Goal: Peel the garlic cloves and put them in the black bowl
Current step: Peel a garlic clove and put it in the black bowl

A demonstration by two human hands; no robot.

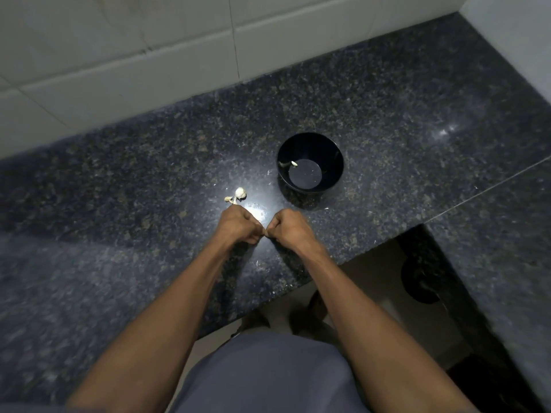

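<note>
My left hand and my right hand meet over the dark granite counter, fingers curled, fingertips pinching something very small between them that stays almost fully hidden. Just beyond my left hand lies a part of a garlic bulb with a loose clove or skin piece beside it. The black bowl stands upright to the right of the garlic, beyond my right hand. One pale peeled clove rests inside it near the left wall.
A white tiled wall runs behind the counter. The counter's front edge cuts in at the right, where a second granite slab extends toward me. Tiny skin flakes dot the counter. The floor shows below.
</note>
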